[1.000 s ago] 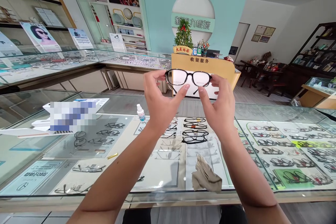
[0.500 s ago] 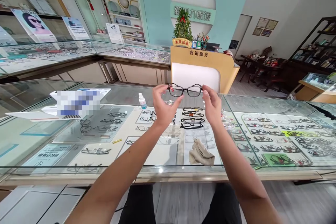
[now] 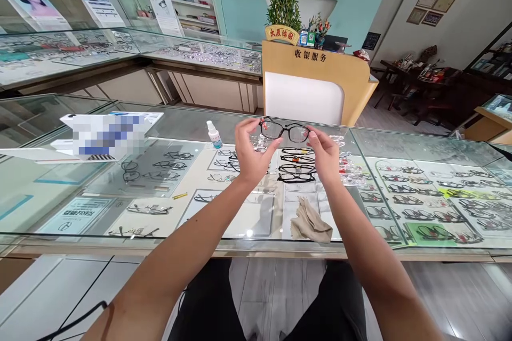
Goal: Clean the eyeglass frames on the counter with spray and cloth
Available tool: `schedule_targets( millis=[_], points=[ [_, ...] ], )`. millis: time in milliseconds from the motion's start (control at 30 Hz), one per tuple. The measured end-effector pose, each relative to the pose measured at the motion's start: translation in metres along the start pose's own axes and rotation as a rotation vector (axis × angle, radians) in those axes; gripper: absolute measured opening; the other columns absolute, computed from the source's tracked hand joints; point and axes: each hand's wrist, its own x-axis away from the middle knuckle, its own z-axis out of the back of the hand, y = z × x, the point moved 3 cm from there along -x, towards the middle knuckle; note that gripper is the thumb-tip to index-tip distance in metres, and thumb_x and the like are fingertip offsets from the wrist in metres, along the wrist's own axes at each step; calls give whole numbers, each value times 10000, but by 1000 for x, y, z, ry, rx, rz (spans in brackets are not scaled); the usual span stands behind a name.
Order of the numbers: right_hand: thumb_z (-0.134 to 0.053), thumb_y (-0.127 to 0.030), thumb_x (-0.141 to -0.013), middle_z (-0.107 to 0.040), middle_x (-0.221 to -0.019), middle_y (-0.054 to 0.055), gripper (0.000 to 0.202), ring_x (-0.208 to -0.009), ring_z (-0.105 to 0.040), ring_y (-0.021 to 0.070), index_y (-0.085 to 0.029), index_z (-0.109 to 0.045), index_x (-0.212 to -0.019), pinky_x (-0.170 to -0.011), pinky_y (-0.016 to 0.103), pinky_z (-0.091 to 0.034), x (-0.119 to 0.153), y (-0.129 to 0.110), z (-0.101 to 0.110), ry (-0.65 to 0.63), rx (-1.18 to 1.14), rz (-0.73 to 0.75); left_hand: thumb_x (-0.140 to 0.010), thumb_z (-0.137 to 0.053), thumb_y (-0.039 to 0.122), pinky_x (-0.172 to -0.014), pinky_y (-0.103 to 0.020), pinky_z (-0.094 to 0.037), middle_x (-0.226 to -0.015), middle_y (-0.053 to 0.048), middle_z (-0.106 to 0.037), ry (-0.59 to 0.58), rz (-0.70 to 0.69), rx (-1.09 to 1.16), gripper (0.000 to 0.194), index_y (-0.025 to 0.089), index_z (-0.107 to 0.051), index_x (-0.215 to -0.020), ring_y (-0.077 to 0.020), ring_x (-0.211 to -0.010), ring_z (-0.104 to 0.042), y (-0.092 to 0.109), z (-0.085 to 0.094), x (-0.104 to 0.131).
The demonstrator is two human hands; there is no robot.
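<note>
Glasses (image 3: 285, 130) dropped from eye level to just above the glass surface (image 3: 200, 128) over the last second. Left grip (image 3: 250, 152) and right grip (image 3: 326, 154) each pinch one frame end; cloth (image 3: 311, 222) lies below, nearer the body.

Both forearms were bare from the elbows down, with no sleeve, cuff, watch, bracelet or strap showing anywhere along them. The left hand (image 3: 250, 152) and the right hand (image 3: 326, 154) were ungloved, and no ring could be made out on the fingers that showed. The fingernails looked short and plain, though they were too small to tell more. Below the near edge of the long glass-topped display counter (image 3: 256, 248), the person's two legs showed in plain black trousers (image 3: 208, 303) of a smooth, unpatterned cloth. The trousers carried no visible seam, pocket or marking in this view.
</note>
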Motion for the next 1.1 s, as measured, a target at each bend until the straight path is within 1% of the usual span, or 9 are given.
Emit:
schedule_targets(
  millis=[167,267,367,533,667,800,900,1000,1100],
  points=[
    [-793,-658,-920,-868,-1166,65,490,-1198,-780,298,-278,-870,-1219,-1086,482,-613,1,1,-1,-23,-31,-41,-920,-877,473,-1095,-503,-590,-1390,-151,-648,-37,54,-11,599,248,-582,-1390,-330,-1372,-643,-2,0,1],
    [-744,-669,-956,-867,-1164,60,471,-1151,-790,285,-286,-873,-1197,-1047,460,-623,3,-2,-4,-71,-30,-33,-919,-885,468,-1089,-499,-593,-1385,-148,-659,-39,62,18,595,250,-592,-1389,-326,-1362,-648,-4,0,1],
    [-727,-662,-965,-868,-1153,58,445,-1118,-794,281,-284,-873,-1150,-1019,456,-629,5,-3,-7,-89,-71,-34,-918,-893,464,-1101,-496,-586,-1382,-141,-665,-46,64,44,590,253,-604,-1387,-318,-1344,-656,-5,-1,1],
    [-784,-649,-911,-870,-1130,58,417,-1083,-792,282,-283,-858,-1097,-999,461,-639,4,5,-10,-99,-212,-103,-909,-903,484,-1130,-507,-570,-1378,-137,-670,-65,100,61,594,255,-622,-1380,-324,-1342,-659,-7,0,0],
    [-809,-665,-885,-865,-1149,59,432,-1037,-784,272,-290,-859,-1094,-994,460,-635,2,9,-10,-126,-231,-130,-891,-917,495,-1137,-513,-565,-1435,-140,-674,-93,192,84,630,264,-627,-1400,-324,-1342,-680,-12,-1,0],
    [-799,-686,-887,-860,-1205,56,466,-1063,-773,279,-300,-864,-1139,-1013,463,-614,2,8,-9,-149,-181,-133,-888,-919,449,-1180,-504,-548,-1434,-129,-713,-133,321,209,639,264,-625,-1425,-309,-1366,-700,-17,-6,0],
    [-787,-699,-888,-853,-1206,50,477,-1106,-753,284,-306,-867,-1147,-1039,465,-595,2,9,-9,-166,-144,-142,-854,-941,422,-1187,-492,-549,-1447,-125,-724,-136,383,278,651,271,-630,-1405,-296,-1346,-721,-21,-7,-1],
    [-783,-690,-886,-813,-1239,53,434,-1186,-710,288,-299,-875,-1049,-1079,459,-563,0,10,-6,-146,-82,-125,-829,-953,422,-1142,-487,-570,-1432,-125,-736,-148,428,272,663,277,-635,-1392,-296,-1299,-741,-24,-7,-3],
    [-826,-646,-844,-769,-1242,60,379,-1203,-686,283,-286,-865,-957,-1118,462,-523,-3,15,-3,-103,-64,-138,-814,-957,445,-1106,-488,-580,-1435,-126,-739,-175,472,234,677,282,-644,-1393,-303,-1280,-743,-27,-6,-5]
  ],
)
